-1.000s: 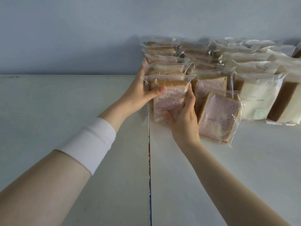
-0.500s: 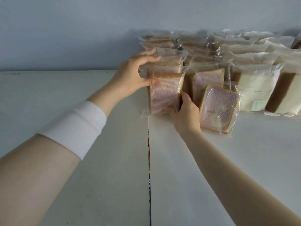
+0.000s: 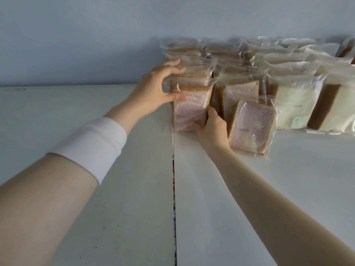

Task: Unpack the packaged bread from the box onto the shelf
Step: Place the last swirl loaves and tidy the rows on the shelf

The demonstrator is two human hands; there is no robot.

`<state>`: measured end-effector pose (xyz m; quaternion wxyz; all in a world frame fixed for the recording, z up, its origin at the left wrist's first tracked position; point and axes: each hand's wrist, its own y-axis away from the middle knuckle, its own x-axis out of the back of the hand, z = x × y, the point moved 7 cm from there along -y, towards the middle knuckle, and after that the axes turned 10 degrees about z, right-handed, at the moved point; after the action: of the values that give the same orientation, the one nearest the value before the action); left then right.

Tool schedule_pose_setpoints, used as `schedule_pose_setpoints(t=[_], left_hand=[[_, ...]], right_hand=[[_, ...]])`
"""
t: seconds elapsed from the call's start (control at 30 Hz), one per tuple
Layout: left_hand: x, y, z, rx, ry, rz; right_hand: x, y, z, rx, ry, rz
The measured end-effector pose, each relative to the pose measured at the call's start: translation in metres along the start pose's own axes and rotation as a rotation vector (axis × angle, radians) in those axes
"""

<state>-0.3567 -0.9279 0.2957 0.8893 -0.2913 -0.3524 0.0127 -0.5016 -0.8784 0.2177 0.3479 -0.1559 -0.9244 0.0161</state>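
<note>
Settling: purple bread pack (image 3: 189,110) now lowered onto the shelf (image 3: 249,189), fronting the left row — left hand (image 3: 153,89) grip moved up over its top, right hand (image 3: 211,129) grasps its lower edge. Release likely next.

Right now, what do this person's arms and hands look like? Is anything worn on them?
The left hand and right hand are bare: no gloves, rings or watch in view. A wide white fabric band wraps the left forearm behind the wrist. The right arm has no sleeve as far as the frame shows.
</note>
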Motion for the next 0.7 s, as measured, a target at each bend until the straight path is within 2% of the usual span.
schedule_pose_setpoints(t=[0.23,0.37,0.47,0.57,0.63,0.7], left_hand=[[0.003,0.004,0.008,-0.011,-0.105,-0.060],[0.007,0.004,0.020,-0.003,-0.244,-0.127],[0.013,-0.002,0.052,-0.070,-0.249,-0.060],[-0.006,-0.010,0.096,-0.235,-0.291,-0.032],[-0.035,-0.013,0.117,-0.324,-0.415,-0.105],[-0.066,-0.015,0.121,-0.318,-0.548,-0.209]], right_hand=[[0.007,-0.001,-0.007,0.017,0.126,-0.105],[0.039,0.005,-0.015,0.108,0.137,-0.129],[0.084,0.013,-0.011,0.177,0.025,-0.016],[0.130,0.016,0.016,0.181,0.007,0.144],[0.147,0.015,0.044,0.108,0.007,0.193],[0.148,0.013,0.071,0.037,0.016,0.175]])
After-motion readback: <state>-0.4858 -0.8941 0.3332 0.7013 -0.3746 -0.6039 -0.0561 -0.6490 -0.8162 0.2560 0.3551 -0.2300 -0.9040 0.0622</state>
